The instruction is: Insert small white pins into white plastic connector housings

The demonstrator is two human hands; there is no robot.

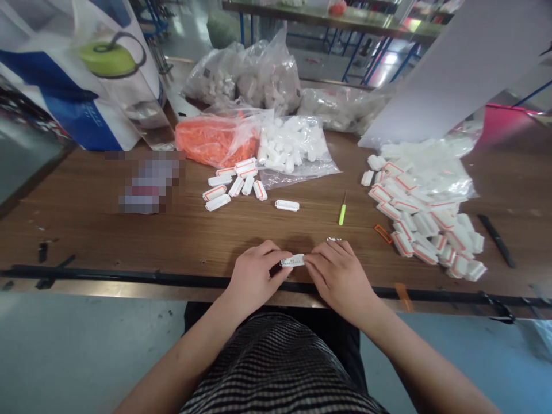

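Observation:
Close to the table's front edge, a small white plastic case (293,261) with a row of dark marks is held level between both hands. My left hand (255,275) pinches its left end between thumb and fingers. At the right end, my right hand (340,276) has its thumb and fingertips closed on it. Small white pieces (333,239) show just beyond my right knuckles, partly hidden. A single white case (287,205) lies farther up the table. To its right is a thin screwdriver (342,214) with a yellow-green handle.
Several white and orange-edged cases (236,185) lie at left. Behind them are bags of orange rings (215,141) and white parts (293,141). A large pile of cases (425,224) fills the right, beside an orange frame (383,234) and a black tool (497,241). A bottle (138,98) stands back left.

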